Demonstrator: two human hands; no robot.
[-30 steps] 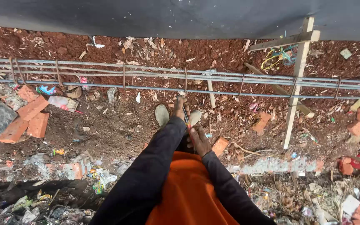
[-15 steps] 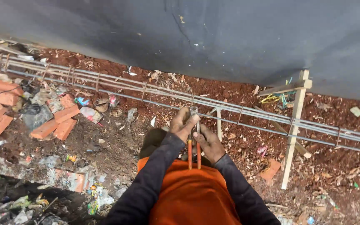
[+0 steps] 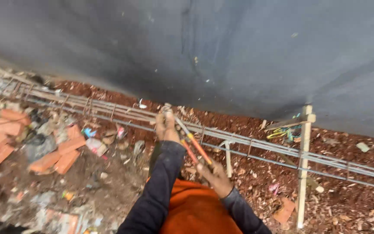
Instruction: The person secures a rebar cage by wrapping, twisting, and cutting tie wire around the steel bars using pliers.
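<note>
While the left hand (image 3: 166,125) rests on the rebar cage (image 3: 256,145), its grip closed near the tool's head, the right hand (image 3: 213,173) clasps the orange handles of long pincers (image 3: 191,139). Broken bricks (image 3: 57,154) lie on red soil (image 3: 347,199).

**Blur and cut-offs**

Pincer head (image 3: 167,108) too smeared to read at the rebar cage (image 3: 256,147). Left hand (image 3: 166,126) hiding the wire beneath. Both sleeves cropped at bottom edge. Bricks (image 3: 5,134) blurred, clipped left.
</note>
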